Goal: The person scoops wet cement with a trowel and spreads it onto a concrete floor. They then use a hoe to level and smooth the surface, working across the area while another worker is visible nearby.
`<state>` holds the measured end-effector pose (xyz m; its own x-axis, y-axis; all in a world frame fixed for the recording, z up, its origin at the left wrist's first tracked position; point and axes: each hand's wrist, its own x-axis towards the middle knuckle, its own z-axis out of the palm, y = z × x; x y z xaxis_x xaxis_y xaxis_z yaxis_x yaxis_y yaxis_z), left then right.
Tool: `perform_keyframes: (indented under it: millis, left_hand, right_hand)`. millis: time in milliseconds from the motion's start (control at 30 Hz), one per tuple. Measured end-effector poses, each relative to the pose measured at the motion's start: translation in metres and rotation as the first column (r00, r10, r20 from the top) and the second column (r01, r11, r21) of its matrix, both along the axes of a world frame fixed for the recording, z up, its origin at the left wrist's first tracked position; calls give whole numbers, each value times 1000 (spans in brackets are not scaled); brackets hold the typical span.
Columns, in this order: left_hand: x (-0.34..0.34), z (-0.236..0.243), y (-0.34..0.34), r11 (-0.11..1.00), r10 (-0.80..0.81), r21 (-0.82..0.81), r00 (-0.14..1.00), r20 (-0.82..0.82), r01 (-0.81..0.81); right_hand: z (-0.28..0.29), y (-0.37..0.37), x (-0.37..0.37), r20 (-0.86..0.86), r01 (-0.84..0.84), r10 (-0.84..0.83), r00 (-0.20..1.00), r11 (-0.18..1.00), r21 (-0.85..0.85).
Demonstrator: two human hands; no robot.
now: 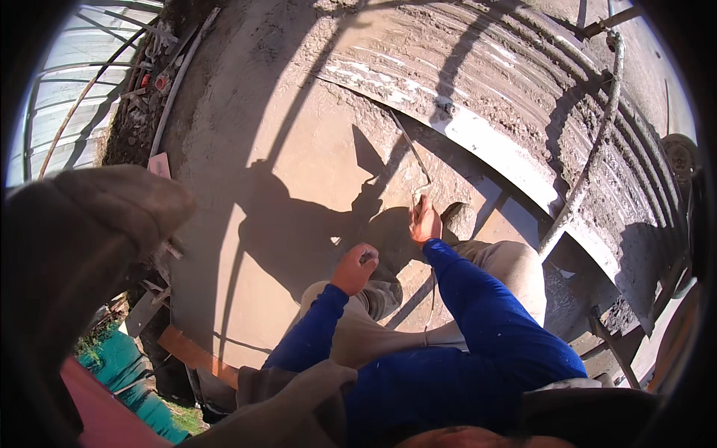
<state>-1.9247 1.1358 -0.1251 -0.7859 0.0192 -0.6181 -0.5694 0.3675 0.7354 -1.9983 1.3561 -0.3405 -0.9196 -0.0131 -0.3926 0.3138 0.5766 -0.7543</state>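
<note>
Right hand (425, 222), nearer pale strip (489, 151), grasps thin tool (410, 142), long axis toward strip; left hand (354, 270) curled, contents unclear.

Readable text — none anywhere

At the upper right there is a ribbed sheet (515, 89), smeared with grey mud, and a mud-coated pole (606, 119) crosses in front of its right part. At the upper left are pale panels (56, 97); to the right of them lies a long thin stick (179, 82), with small red bits (161, 82) just beside it. Toward the lower left one sees teal sheeting (134, 388), some grass (187, 418) and an orange-brown board (198, 357). A round object (680, 157) near the right rim is dark, so its kind is perhaps not possible to tell
</note>
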Motion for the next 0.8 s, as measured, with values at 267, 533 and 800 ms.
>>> perform_keyframes:
  millis: [267,533,800]
  left_hand:
    - [-76,-133,20,946,-319,24,941,-112,324]
    - [-100,-115,-1,697,-686,92,699,-203,711]
    - [-94,-97,-15,572,-796,21,562,-224,820]
  right_hand:
    - [-99,28,-5,167,-110,75,983,971,212]
    - [-93,-34,-58,-93,-156,167,981,981,119]
    - [-153,-62,-99,-39,-185,192,981,971,151]
